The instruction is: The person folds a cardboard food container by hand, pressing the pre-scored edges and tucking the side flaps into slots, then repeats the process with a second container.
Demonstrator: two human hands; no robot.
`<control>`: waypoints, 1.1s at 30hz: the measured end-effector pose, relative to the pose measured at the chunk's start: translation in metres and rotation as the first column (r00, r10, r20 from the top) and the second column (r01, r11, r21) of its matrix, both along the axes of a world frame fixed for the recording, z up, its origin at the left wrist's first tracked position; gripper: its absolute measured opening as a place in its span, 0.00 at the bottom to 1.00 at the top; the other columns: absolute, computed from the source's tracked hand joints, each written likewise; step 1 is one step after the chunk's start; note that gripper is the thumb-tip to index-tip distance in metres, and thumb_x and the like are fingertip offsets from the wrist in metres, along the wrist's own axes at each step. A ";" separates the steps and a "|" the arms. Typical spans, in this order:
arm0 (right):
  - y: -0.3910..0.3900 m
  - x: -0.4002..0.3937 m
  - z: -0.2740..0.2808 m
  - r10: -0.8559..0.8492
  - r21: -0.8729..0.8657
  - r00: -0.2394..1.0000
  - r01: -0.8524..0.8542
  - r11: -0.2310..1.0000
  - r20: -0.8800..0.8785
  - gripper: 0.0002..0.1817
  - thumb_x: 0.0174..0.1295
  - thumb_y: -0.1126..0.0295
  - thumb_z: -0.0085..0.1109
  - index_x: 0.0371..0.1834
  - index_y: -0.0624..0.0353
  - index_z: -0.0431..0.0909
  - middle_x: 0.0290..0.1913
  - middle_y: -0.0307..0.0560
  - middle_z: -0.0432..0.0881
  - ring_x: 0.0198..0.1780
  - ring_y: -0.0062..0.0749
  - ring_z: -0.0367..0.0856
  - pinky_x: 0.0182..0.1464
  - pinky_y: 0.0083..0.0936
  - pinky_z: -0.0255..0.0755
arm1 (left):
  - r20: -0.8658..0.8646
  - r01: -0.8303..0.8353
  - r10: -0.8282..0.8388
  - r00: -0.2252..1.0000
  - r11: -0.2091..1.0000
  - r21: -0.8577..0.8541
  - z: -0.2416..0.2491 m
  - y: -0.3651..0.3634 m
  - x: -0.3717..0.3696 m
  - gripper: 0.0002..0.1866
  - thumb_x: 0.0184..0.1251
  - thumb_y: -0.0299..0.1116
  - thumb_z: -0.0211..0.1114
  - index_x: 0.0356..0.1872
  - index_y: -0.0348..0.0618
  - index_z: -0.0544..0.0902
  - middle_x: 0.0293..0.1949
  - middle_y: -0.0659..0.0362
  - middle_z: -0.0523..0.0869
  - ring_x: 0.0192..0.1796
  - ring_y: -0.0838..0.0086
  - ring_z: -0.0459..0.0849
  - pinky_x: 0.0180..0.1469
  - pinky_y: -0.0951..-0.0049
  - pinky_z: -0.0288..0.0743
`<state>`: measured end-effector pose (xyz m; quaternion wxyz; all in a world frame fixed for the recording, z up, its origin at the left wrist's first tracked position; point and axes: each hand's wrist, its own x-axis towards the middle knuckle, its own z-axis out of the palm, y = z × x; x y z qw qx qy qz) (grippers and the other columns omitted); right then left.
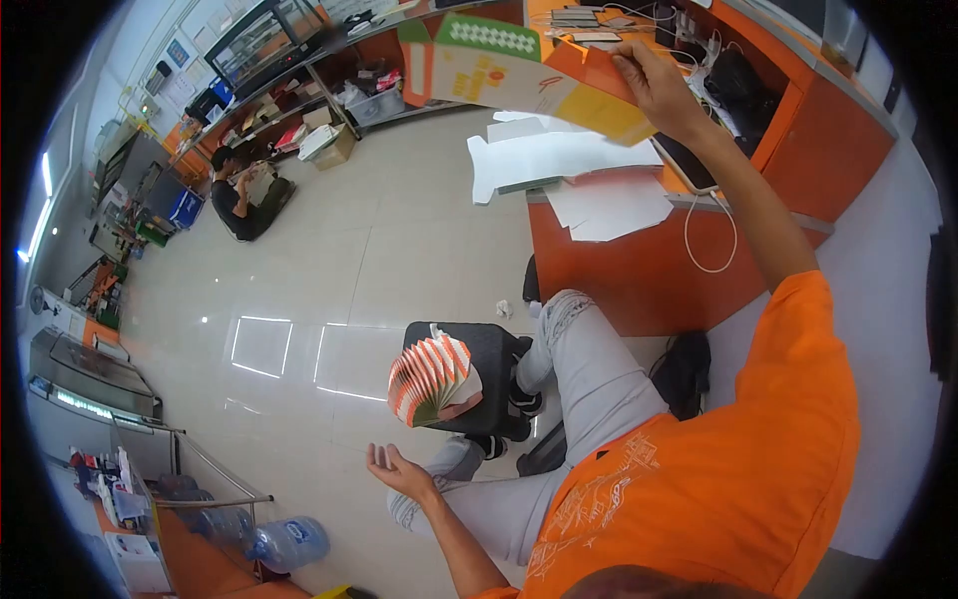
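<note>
My right hand [659,92], raised over the orange desk, pinches the end of a flat printed carton [514,85] coloured white, green, orange and yellow. The carton stretches out to the left of the hand. White flat carton blanks [559,160] lie below it, partly over the desk's edge. Low in the view, my left hand [401,473] is held palm up beside my knee, its fingers loosely bent and nothing in it. Near that hand, a black stool [489,344] bears a fanned stack of orange-and-white striped folded cartons [431,379].
The desk [599,270] holds cables, a phone [687,165] and a black bag [733,75]. Another person [247,195] sits on the floor at upper left. Large water bottles [289,542] stand at lower left by a metal rail. Crumpled paper [504,308] lies on the tiles.
</note>
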<state>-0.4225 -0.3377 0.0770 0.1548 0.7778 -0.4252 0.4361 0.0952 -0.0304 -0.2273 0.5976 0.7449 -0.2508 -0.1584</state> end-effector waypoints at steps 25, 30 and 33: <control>0.137 0.218 -0.054 0.471 0.552 0.480 -0.834 -0.018 0.740 0.14 0.79 0.65 0.58 0.52 0.66 0.84 0.48 0.45 0.87 0.50 0.21 0.82 0.53 0.21 0.75 | 0.282 0.840 -0.847 0.451 0.509 0.185 0.255 -0.028 -0.057 0.05 0.74 0.25 0.65 0.42 0.32 0.83 0.30 0.54 0.85 0.35 0.73 0.82 0.43 0.72 0.76; 0.130 0.228 -0.057 0.732 0.612 0.429 -0.790 0.021 0.529 0.15 0.78 0.62 0.58 0.46 0.65 0.83 0.40 0.40 0.85 0.42 0.20 0.80 0.47 0.22 0.74 | 0.224 0.867 -0.900 0.375 0.426 0.259 0.251 -0.029 -0.062 0.04 0.74 0.25 0.65 0.42 0.33 0.83 0.33 0.54 0.87 0.36 0.73 0.82 0.46 0.72 0.77; 0.127 0.222 -0.048 0.580 0.596 0.490 -0.803 0.010 0.651 0.15 0.77 0.61 0.59 0.42 0.65 0.82 0.36 0.39 0.84 0.40 0.20 0.79 0.45 0.23 0.74 | 0.247 0.865 -0.887 0.389 0.444 0.232 0.240 -0.026 -0.055 0.05 0.74 0.25 0.66 0.43 0.32 0.84 0.35 0.55 0.88 0.37 0.74 0.83 0.46 0.71 0.77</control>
